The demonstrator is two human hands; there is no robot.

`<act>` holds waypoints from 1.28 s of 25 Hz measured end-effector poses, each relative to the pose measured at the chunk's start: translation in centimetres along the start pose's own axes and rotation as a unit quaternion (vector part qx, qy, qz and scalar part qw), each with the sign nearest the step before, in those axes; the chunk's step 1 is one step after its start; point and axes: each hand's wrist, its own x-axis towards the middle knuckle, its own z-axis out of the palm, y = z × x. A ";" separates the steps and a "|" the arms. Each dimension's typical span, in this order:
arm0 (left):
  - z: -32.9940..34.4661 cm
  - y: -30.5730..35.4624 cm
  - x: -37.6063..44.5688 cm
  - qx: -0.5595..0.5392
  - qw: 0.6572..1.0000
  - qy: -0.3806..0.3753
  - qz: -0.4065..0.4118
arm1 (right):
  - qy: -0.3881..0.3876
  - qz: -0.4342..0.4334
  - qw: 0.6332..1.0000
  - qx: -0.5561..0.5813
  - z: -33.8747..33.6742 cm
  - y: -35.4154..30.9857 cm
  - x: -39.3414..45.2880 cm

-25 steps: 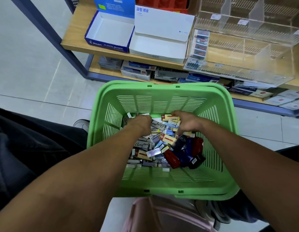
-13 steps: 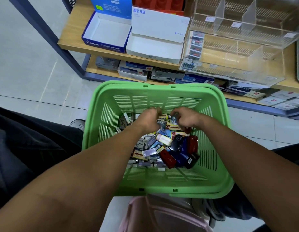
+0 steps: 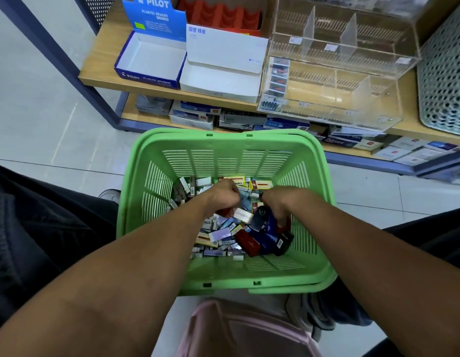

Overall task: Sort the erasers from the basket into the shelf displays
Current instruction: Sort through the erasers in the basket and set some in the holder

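Observation:
A green plastic basket (image 3: 223,145) sits on the floor in front of me, holding a heap of several small erasers (image 3: 221,235) in white, blue, yellow and dark red sleeves. Both my hands are down in the heap. My left hand (image 3: 223,198) is curled into a fist, with a red eraser (image 3: 225,212) showing under its fingers. My right hand (image 3: 279,203) curls its fingers round dark blue and red erasers (image 3: 268,222) at the right of the heap. On the shelf stand an open blue Pilot box (image 3: 149,60), a white box (image 3: 221,78) and a clear acrylic display (image 3: 331,81).
The acrylic display's left compartment holds a row of erasers (image 3: 277,78). A red tray (image 3: 221,16) stands behind the white box, and a mesh bin (image 3: 445,73) is at the right. Flat boxes (image 3: 192,114) fill the lower shelf. A pink stool (image 3: 246,328) is under me.
Both hands slid from the far side of the heap toward its middle and dug in. The view tilted up, showing more of the shelf.

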 end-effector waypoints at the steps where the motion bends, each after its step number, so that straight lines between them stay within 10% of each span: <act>1: -0.1 0.1 -0.1 0.010 1.000 0.006 0.002 | -0.018 0.006 0.999 -0.036 0.8 -0.3 0.2; 9: -0.8 -0.9 0.0 -0.033 0.998 -0.022 -0.048 | -0.031 0.013 0.995 -0.096 -0.6 -1.5 -0.5; 13: -1.2 -0.3 -0.1 -0.089 0.995 -0.052 -0.011 | -0.023 -0.053 0.994 0.088 -4.4 -0.1 -2.0; 18: -2.0 0.9 -1.1 -0.122 0.978 -0.163 0.041 | -0.001 -0.076 0.875 0.478 -6.4 0.1 -2.6; 26: -2.3 0.2 -0.8 -0.125 0.992 -0.015 0.008 | -0.016 -0.076 0.703 0.706 -4.7 -2.0 -2.6; 32: -2.1 -1.3 -0.5 -0.048 0.997 0.052 -0.043 | 0.079 0.033 0.942 0.325 -0.9 -1.9 -0.6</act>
